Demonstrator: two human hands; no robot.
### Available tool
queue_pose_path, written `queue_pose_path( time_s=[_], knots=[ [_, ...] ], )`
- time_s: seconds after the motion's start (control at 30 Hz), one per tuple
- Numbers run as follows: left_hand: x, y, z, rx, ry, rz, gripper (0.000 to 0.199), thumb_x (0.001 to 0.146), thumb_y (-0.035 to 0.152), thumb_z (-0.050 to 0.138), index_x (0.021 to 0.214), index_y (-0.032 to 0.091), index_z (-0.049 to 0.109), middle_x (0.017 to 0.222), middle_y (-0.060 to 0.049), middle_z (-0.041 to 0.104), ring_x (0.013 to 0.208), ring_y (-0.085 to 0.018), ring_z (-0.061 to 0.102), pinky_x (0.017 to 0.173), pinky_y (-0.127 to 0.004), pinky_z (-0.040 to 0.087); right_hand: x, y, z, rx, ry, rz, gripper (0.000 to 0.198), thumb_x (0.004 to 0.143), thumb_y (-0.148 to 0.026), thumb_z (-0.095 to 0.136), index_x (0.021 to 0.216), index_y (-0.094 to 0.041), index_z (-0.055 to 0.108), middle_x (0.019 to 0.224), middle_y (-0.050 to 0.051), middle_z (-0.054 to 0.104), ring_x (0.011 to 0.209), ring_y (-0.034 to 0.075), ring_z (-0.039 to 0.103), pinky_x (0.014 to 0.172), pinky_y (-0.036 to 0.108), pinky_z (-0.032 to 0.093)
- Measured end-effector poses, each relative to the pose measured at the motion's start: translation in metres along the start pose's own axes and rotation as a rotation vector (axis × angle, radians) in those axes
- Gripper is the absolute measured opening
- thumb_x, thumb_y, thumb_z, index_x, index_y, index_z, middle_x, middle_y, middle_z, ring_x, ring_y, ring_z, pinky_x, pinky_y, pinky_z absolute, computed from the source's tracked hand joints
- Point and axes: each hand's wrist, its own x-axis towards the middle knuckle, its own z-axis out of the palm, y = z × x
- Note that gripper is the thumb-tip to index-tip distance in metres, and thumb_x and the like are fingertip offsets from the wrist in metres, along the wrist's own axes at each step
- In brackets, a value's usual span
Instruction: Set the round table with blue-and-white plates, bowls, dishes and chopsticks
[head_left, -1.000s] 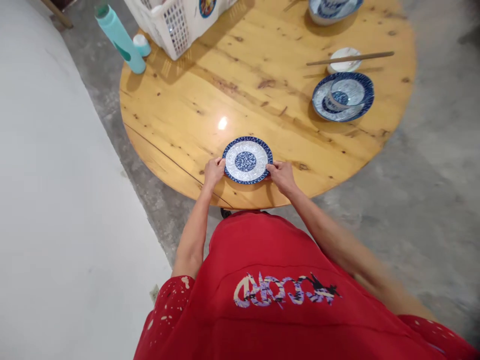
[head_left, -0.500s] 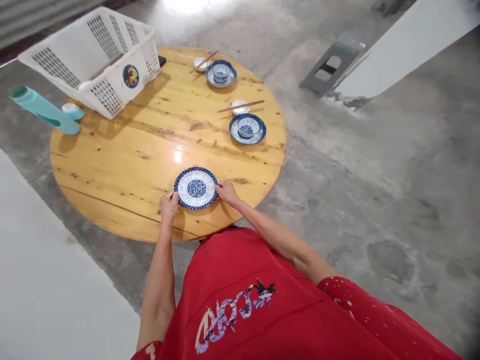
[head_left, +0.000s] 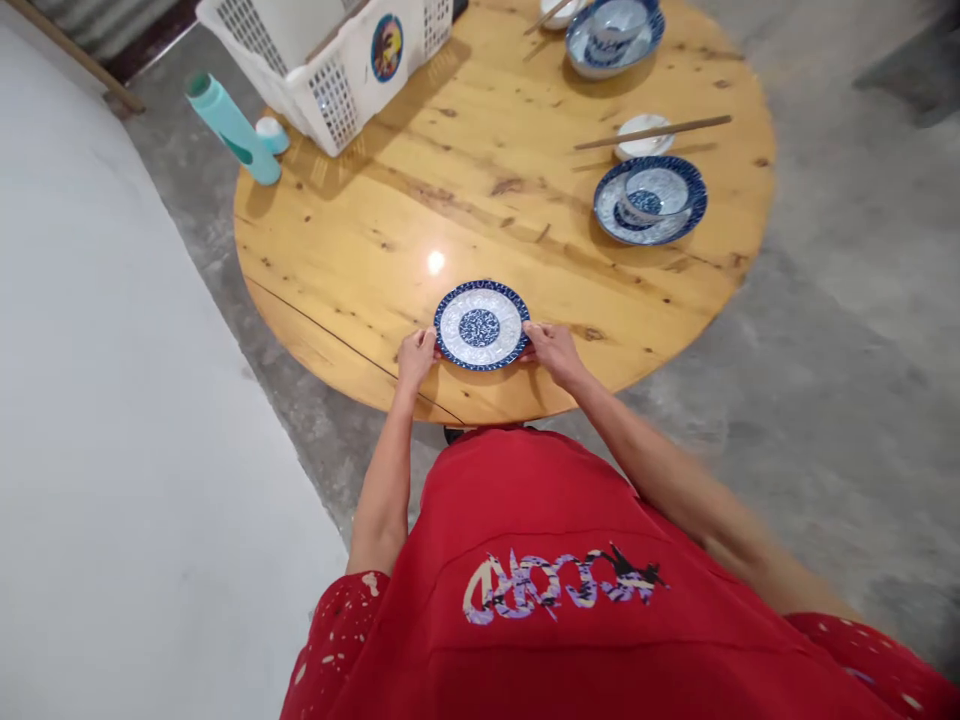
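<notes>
A round plate (head_left: 480,327) with a blue patterned rim and centre is at the near side of the wooden table (head_left: 375,240). My left hand (head_left: 418,358) pinches its left edge, and my right hand (head_left: 553,350) grips the right edge, thumb on top. Whether the plate rests fully on the wood I cannot tell. To the right, a matching plate (head_left: 611,215) carries a small bowl (head_left: 654,193). Just beyond it, a pair of chopsticks (head_left: 697,125) lies across a small white dish (head_left: 643,148).
At the far left of the table stands a white plastic basket (head_left: 345,75), beside a turquoise bottle (head_left: 234,130) and its cap-like round piece (head_left: 271,135). Another plate (head_left: 592,68) with a bowl (head_left: 616,25) sits at the back. A white wall (head_left: 135,400) runs along the left.
My view has turned, so the table and everything on it appear shifted right and upward. Both hands keep their hold on the plate, which looks much the same relative to the near table edge.
</notes>
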Motion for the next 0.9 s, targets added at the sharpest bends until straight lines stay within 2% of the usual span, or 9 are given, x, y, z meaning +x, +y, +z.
queue_pose_path(
  time_s=[0.1,0.2,0.33,0.43,0.53,0.7,0.9],
  knots=[
    [-0.010,-0.003,-0.005,-0.053,0.022,-0.011,0.030,0.095,0.037,0.048,0.073,0.019,0.058,0.069,-0.001,0.065,0.061,-0.013,0.063,0.059,-0.021,0.048,-0.003,0.002,-0.006,0.083,0.046,0.020,0.038,0.088,-0.051,0.067,0.071,-0.017,0.062,0.061,0.005,0.064,0.054,0.017,0.062,0.051,0.027,0.054],
    [-0.017,-0.005,-0.010,-0.118,0.051,-0.038,0.028,0.094,0.032,0.048,0.073,0.018,0.058,0.071,-0.001,0.066,0.059,-0.011,0.062,0.057,-0.019,0.048,-0.006,0.002,-0.009,0.109,0.084,0.011,0.034,0.086,-0.048,0.069,0.075,-0.015,0.065,0.064,0.006,0.066,0.053,0.015,0.061,0.050,0.025,0.053],
    [-0.017,-0.001,-0.009,-0.118,0.044,-0.082,0.027,0.094,0.032,0.048,0.074,0.018,0.059,0.070,-0.001,0.066,0.058,-0.010,0.062,0.056,-0.018,0.047,-0.010,-0.002,-0.006,0.092,0.051,0.004,0.024,0.085,-0.034,0.068,0.071,-0.015,0.064,0.061,0.004,0.065,0.053,0.014,0.061,0.050,0.023,0.052],
    [-0.013,0.005,-0.003,-0.051,0.000,-0.051,0.026,0.093,0.033,0.050,0.073,0.018,0.059,0.067,0.001,0.065,0.061,-0.012,0.064,0.058,-0.019,0.048,-0.011,-0.006,0.000,0.073,0.039,-0.008,0.012,0.082,-0.021,0.064,0.072,-0.015,0.066,0.058,0.000,0.064,0.052,0.014,0.061,0.050,0.022,0.052],
    [-0.008,0.008,0.003,0.008,-0.007,-0.012,0.025,0.090,0.029,0.050,0.069,0.018,0.057,0.061,0.002,0.061,0.061,-0.014,0.064,0.058,-0.021,0.048,-0.009,-0.008,0.005,0.046,0.058,-0.007,0.011,0.079,-0.015,0.060,0.071,-0.014,0.066,0.055,-0.001,0.062,0.051,0.014,0.059,0.050,0.022,0.052],
    [-0.001,0.005,0.006,0.050,0.017,0.029,0.027,0.089,0.029,0.050,0.063,0.019,0.054,0.057,0.002,0.059,0.056,-0.014,0.061,0.058,-0.022,0.045,-0.006,-0.007,0.005,0.010,0.070,-0.010,0.014,0.079,-0.013,0.058,0.067,-0.015,0.065,0.052,-0.002,0.060,0.051,0.014,0.059,0.050,0.022,0.052],
    [-0.003,0.005,0.002,0.093,0.014,0.037,0.029,0.090,0.032,0.048,0.065,0.019,0.056,0.058,0.002,0.061,0.060,-0.014,0.061,0.060,-0.023,0.043,-0.006,-0.008,0.005,-0.002,0.042,-0.004,0.016,0.084,-0.018,0.058,0.069,-0.016,0.064,0.055,-0.001,0.063,0.053,0.015,0.061,0.052,0.023,0.053]
  ],
)
